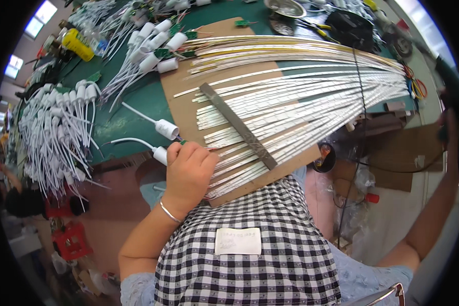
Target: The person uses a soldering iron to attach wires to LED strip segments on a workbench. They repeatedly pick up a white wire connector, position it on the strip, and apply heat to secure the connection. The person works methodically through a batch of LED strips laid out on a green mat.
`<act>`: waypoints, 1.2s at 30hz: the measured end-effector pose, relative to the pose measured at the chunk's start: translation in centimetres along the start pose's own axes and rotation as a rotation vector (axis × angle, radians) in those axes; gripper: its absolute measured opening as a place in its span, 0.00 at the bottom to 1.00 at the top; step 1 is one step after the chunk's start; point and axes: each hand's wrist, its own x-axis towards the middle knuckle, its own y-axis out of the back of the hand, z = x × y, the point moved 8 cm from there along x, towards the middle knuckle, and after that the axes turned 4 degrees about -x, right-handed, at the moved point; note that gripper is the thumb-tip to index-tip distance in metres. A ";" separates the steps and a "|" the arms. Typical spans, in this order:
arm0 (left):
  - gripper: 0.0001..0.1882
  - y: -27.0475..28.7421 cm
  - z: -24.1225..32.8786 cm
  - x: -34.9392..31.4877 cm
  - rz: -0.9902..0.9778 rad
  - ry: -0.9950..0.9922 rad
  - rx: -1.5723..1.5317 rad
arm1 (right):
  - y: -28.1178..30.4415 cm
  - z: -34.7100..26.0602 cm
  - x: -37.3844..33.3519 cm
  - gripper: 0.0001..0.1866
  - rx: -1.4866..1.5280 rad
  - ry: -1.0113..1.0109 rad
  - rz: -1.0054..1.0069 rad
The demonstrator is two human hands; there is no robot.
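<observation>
My left hand (189,171) is closed at the left ends of the LED strips, its fingers over the inner end of a white cylindrical cap with a cable (160,155). A second white cap (167,129) lies just beyond the fingertips, a bit of green circuit board showing between it and the hand. Many thin, pale LED strips (270,104) fan out across a brown cardboard sheet (181,104). Across them rests a flat dark metal bar (239,127). My right arm reaches far out to the right; my right hand (448,125) is dark at the picture's rim, its fingers unclear.
White cabled caps hang in a heap (61,127) over the green table's left edge, with more capped boards (153,51) behind. A yellow bottle (77,45) stands far left. A metal bowl (285,7) and black container (349,29) are at the back. A black cord (361,84) crosses the strips.
</observation>
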 end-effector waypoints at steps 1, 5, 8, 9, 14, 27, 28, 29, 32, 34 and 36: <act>0.05 -0.2 -0.1 0.0 -0.012 0.014 0.000 | -3.1 1.2 -1.2 0.19 0.113 -0.055 -0.045; 0.08 -0.1 -0.3 -0.3 -0.019 0.019 -0.060 | -17.5 -0.4 -5.9 0.24 0.838 -0.196 -0.238; 0.12 1.7 -1.9 0.9 -0.025 0.032 -0.131 | -23.0 -1.7 -9.6 0.29 1.183 -0.444 -0.343; 0.13 2.3 -2.7 1.2 -0.008 0.032 -0.156 | -23.8 -2.3 -10.3 0.31 1.250 -0.491 -0.365; 0.21 1.6 -9.2 1.8 -0.129 0.065 -0.021 | -26.9 -3.7 -12.3 0.34 1.368 -0.500 -0.502; 0.13 3.1 -6.6 -0.9 -0.139 0.087 -0.260 | -29.2 -5.4 -14.5 0.31 1.472 -0.610 -0.494; 0.13 2.7 -6.3 -0.6 -0.126 0.111 -0.281 | -29.4 -5.5 -14.5 0.31 1.475 -0.615 -0.495; 0.14 2.3 -5.9 -0.2 -0.110 0.137 -0.302 | -29.6 -5.5 -14.3 0.31 1.477 -0.617 -0.498; 0.13 0.6 -5.1 -0.3 -0.165 0.227 -0.330 | -29.8 -6.1 -13.9 0.31 1.489 -0.606 -0.496; 0.11 -0.3 -4.9 -0.7 -0.188 0.257 -0.326 | -29.9 -6.4 -13.7 0.32 1.477 -0.594 -0.498; 0.10 -0.7 -4.7 -1.0 -0.166 0.258 -0.316 | -30.0 -6.5 -13.8 0.33 1.442 -0.589 -0.510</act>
